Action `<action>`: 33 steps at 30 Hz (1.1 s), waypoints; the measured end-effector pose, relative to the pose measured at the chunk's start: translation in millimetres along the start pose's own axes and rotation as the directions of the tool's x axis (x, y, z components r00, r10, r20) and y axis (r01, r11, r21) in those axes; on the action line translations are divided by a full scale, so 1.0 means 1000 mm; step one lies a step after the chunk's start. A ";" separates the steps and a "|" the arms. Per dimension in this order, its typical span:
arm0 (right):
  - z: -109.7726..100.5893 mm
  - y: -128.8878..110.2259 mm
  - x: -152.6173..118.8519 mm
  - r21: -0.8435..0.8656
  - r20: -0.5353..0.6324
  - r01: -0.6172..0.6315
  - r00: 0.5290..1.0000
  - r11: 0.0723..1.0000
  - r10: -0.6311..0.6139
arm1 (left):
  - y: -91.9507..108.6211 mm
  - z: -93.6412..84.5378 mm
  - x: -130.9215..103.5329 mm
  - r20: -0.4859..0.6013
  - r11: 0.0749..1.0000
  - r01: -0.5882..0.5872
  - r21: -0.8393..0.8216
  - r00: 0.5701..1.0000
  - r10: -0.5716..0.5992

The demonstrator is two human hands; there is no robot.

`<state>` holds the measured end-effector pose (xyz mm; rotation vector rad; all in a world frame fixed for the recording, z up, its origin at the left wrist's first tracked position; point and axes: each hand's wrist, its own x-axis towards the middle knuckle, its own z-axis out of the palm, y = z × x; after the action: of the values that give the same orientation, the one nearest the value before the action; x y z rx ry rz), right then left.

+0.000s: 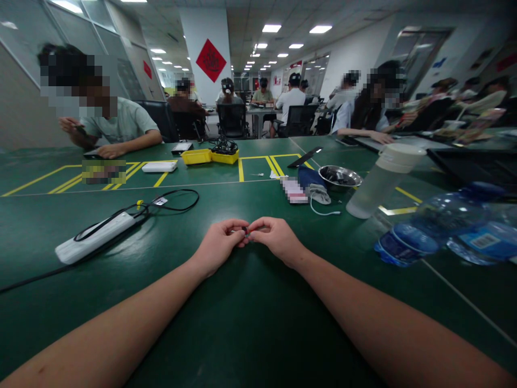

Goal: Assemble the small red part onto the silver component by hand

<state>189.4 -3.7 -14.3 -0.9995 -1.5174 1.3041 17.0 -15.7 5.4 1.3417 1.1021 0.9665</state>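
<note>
The left hand (218, 241) pinches a small dark piece (244, 230) between thumb and fingers, the fingertips nearly closed. The right hand (279, 238) meets it tip to tip, thumb and forefinger close together; whether they also clamp the piece cannot be told. The piece sits between the two hands, above the green tabletop (226, 328); its exact type is too small to identify.

For sound handling, the left pinch should remain steady while the right fingertips make small, light adjustments. Fingertips should bear on the edges, leaving the piece visible. Excess squeeze could eject it, so both hands are best kept low over the tabletop, well apart from the power strip (97, 237) and frosted bottle (374, 186).
</note>
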 end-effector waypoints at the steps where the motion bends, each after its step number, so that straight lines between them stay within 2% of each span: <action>1: 0.000 -0.001 0.000 -0.009 -0.003 0.001 1.000 1.000 -0.001 | -0.001 -0.001 0.001 -0.001 1.000 0.008 -0.026 1.000 -0.008; 4: 0.000 -0.003 -0.001 -0.003 -0.038 -0.007 0.999 1.000 0.007 | -0.005 -0.003 0.002 -0.017 0.993 0.030 -0.115 0.999 -0.033; 8: 0.000 -0.004 0.000 0.097 -0.051 -0.045 0.997 0.994 0.050 | -0.006 -0.005 0.003 -0.018 0.972 0.056 -0.230 0.998 -0.062; 13: 0.000 -0.005 0.000 0.139 -0.064 -0.076 0.994 0.987 0.086 | -0.005 -0.005 0.003 -0.014 0.960 0.063 -0.273 0.997 -0.070; 19: 0.002 -0.004 0.001 0.072 -0.084 -0.059 0.994 0.996 0.065 | -0.006 -0.004 0.004 -0.022 0.973 0.053 -0.225 0.998 -0.060; 24: 0.001 0.003 0.003 -0.067 -0.064 -0.007 0.998 0.998 0.002 | -0.006 -0.004 0.002 -0.036 0.999 0.002 -0.042 0.999 -0.003; 27: 0.000 0.006 0.003 -0.089 -0.031 0.019 0.999 0.996 -0.022 | -0.004 -0.003 0.001 -0.031 0.999 -0.017 0.033 0.999 0.018; 30: 0.001 0.004 0.002 -0.061 0.004 0.020 1.000 0.998 -0.019 | -0.003 -0.002 0.001 -0.017 1.000 -0.010 -0.009 1.000 0.010; 33: 0.001 -0.001 0.000 -0.055 -0.015 -0.001 1.000 0.998 0.000 | -0.006 -0.003 0.003 -0.022 0.995 0.014 -0.098 1.000 -0.017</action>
<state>188.5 -4.0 -13.8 -1.0426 -1.5496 1.2584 14.7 -12.6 -0.2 1.2443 1.0672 1.0135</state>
